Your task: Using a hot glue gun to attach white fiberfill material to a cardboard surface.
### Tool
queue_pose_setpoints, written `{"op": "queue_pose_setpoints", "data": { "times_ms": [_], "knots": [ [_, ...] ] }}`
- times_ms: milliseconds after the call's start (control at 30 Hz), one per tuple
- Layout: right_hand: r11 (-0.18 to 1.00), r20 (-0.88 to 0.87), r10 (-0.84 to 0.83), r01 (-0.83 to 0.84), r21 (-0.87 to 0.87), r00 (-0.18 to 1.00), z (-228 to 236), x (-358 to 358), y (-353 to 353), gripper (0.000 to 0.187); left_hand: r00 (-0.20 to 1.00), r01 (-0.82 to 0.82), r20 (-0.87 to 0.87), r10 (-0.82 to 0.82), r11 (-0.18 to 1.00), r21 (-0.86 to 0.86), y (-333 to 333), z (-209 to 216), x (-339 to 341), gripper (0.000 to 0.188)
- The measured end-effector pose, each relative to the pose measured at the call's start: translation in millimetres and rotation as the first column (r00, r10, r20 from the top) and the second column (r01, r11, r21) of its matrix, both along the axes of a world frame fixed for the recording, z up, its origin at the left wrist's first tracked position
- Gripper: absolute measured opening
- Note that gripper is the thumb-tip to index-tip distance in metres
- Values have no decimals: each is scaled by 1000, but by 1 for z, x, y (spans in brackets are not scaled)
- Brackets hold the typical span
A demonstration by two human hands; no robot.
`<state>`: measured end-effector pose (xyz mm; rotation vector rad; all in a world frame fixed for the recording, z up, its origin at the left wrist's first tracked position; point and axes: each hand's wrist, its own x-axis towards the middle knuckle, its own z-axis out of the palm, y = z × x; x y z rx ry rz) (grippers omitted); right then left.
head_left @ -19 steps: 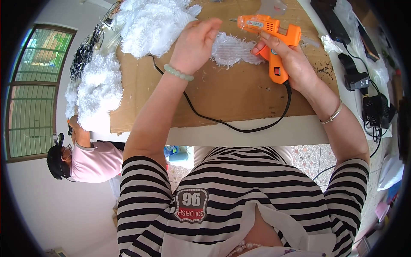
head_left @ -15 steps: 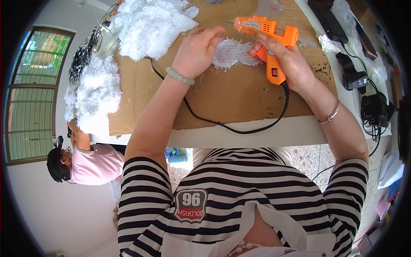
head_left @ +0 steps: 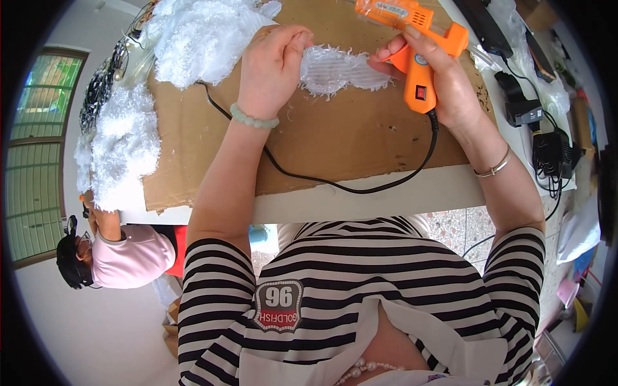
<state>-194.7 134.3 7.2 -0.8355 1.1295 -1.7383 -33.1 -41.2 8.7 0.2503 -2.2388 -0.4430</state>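
Note:
In my right hand (head_left: 454,83) is an orange hot glue gun (head_left: 420,71), gripped by its handle with my fingers at the trigger. Its nozzle end lies beyond the top edge of the view. My left hand (head_left: 273,67) is closed, with thumb and fingertips pressed together; what they hold, if anything, is hidden. Just right of it, a white fringed piece of fabric (head_left: 344,69) lies flat on the brown cardboard (head_left: 335,138). The gun's black cord (head_left: 360,190) loops across the cardboard and passes behind my left forearm.
Fluffy white fabric is heaped at the far left (head_left: 206,42), with another pile (head_left: 125,141) along the left edge. Black adapters and cables (head_left: 552,154) lie at the right. A co-worker in a pink top (head_left: 138,254) is at the left.
The glue gun has shifted right and farther away, its nozzle leaving the view. My left hand has moved left and its fingers have curled in. The whole view has shifted slightly.

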Motion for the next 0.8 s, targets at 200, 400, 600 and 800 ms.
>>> {"op": "queue_pose_setpoints", "data": {
  "times_ms": [200,400,600,800],
  "knots": [
    [984,-118,11,-32,-176,993,22,-7,14,33,985,172,10,-172,983,-69,8,-4,3,8],
    [996,-278,-79,85,10,957,32,-7,52,37,972,231,71,-225,967,-111,12,-10,2,7],
    [944,-505,-88,235,234,858,11,6,79,41,969,213,152,-196,972,-102,10,-16,2,12],
    [878,-590,20,269,397,807,11,8,75,42,968,203,164,-188,976,-81,9,-17,3,14]
  ]
}}
